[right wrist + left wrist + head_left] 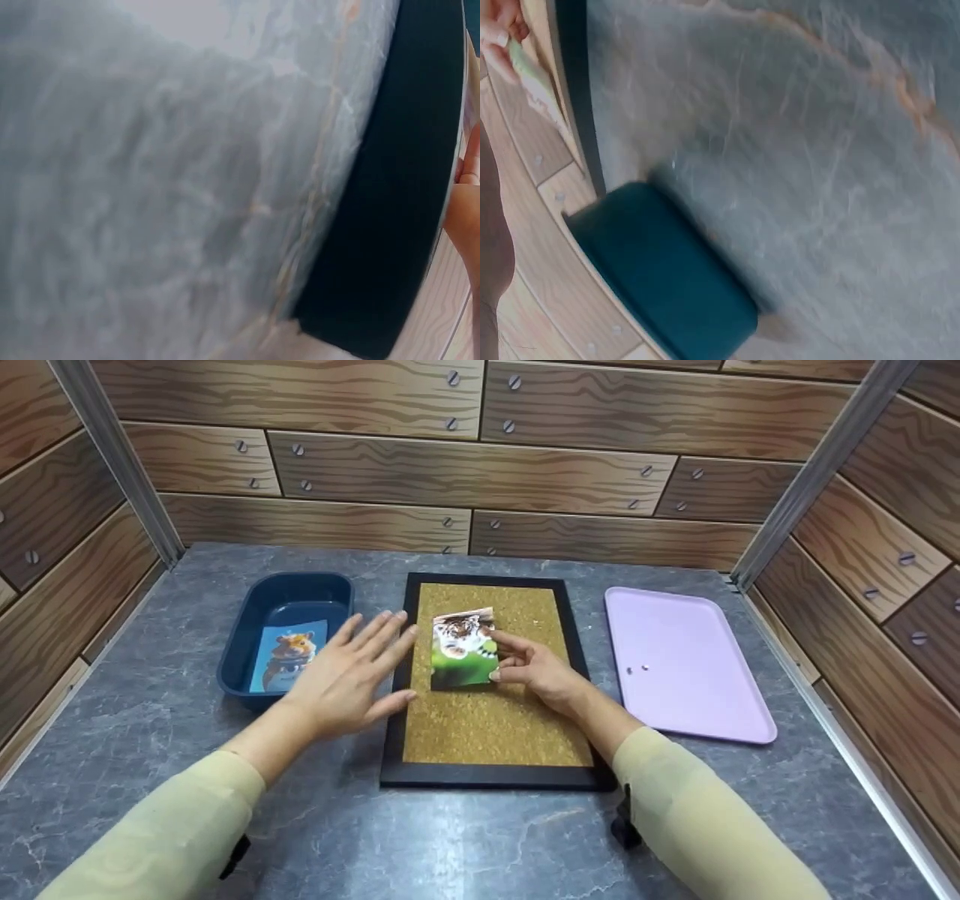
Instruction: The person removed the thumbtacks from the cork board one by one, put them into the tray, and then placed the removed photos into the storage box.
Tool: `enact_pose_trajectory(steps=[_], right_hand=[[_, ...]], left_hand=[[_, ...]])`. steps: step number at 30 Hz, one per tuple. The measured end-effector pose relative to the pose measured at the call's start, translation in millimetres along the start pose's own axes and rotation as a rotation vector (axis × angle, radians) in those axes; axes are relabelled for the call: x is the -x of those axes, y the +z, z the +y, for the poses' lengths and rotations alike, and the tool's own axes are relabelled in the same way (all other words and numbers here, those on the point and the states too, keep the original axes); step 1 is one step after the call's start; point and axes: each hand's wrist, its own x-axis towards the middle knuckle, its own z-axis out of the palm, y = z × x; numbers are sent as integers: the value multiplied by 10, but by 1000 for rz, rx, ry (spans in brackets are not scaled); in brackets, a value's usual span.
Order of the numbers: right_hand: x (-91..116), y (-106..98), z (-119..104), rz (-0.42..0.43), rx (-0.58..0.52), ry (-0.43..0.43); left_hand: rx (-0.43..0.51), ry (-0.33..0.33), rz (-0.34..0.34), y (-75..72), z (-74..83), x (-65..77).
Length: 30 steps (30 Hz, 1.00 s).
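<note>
My right hand [536, 667] pinches the right edge of a photo card [463, 656] showing a tiger over green, held above the cork board [495, 735] with its black frame. Spread and straight, the fingers of my left hand [352, 675] hover between the board and a dark blue bin [232, 652], with nothing in them. Inside the bin lies a blue picture card [274, 660] with an animal on it, partly overlapped by the left hand. In the left wrist view the bin [667, 277] shows from its side, and the card [536, 82] appears edge-on at the upper left.
A lilac tray [697, 675] stands right of the board, with two tiny pins [637, 669] near its left side. Wood-patterned walls [480, 472] enclose the grey marbled table [450, 847] at the back and sides.
</note>
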Motion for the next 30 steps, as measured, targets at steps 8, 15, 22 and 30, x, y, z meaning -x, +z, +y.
enact_pose_trajectory(steps=[8,15,22,30], right_hand=[[-30,1,-18,17,-41,10],[-22,-6,-32,38,-63,11],[-35,4,-103,61,-60,7],[-82,101,-221,63,-119,15]], left_hand=[[14,-105,31,-152,-252,172],[10,-197,6,-188,-438,345],[58,-326,-66,-215,-625,603],[99,-432,-125,-188,-826,888]])
